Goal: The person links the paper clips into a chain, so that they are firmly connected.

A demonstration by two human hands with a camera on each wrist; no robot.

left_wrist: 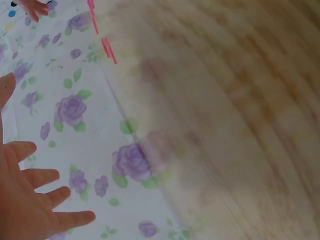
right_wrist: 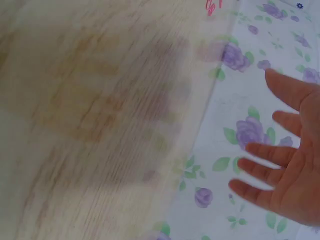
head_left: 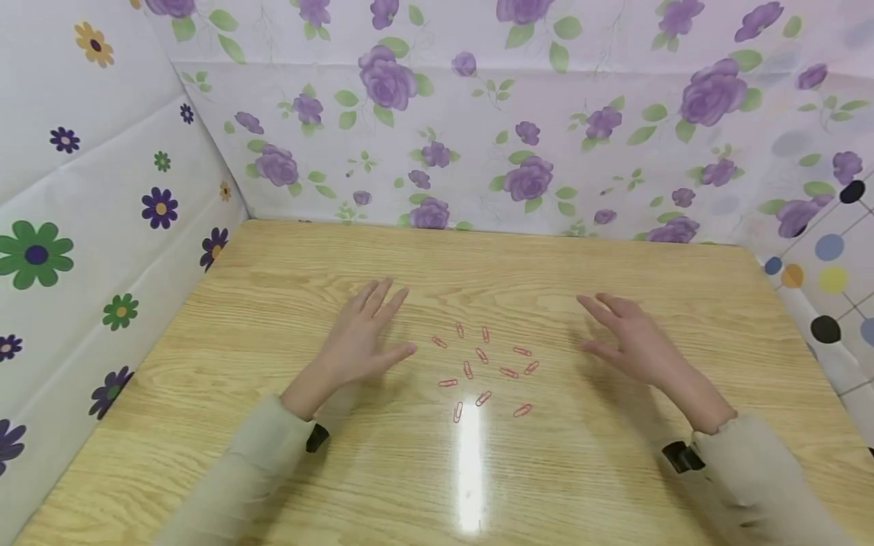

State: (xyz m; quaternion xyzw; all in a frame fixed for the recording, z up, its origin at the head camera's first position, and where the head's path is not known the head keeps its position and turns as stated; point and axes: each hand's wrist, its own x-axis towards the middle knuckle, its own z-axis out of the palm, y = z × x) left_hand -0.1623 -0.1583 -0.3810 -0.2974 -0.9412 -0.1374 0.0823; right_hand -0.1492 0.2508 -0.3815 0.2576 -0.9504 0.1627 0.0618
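Several pink paper clips (head_left: 467, 370) lie scattered on the wooden table between my two hands. To their left is my left hand (head_left: 358, 337), fingers spread and nothing held. My right hand (head_left: 631, 341) is on the other side, fingers extended, also holding nothing. In the left wrist view my left hand (left_wrist: 30, 190) shows splayed fingers, with a few paper clips (left_wrist: 108, 50) at the top. The right wrist view has my right hand (right_wrist: 295, 160) with its fingers apart, and paper clips (right_wrist: 211, 7) at the upper edge.
The glossy wooden table (head_left: 382, 478) reflects a bright light strip. Behind it stands a wall covering with purple roses (head_left: 529, 178). A flower-patterned covering (head_left: 75, 182) borders the left side, and a dotted one (head_left: 829, 280) the right.
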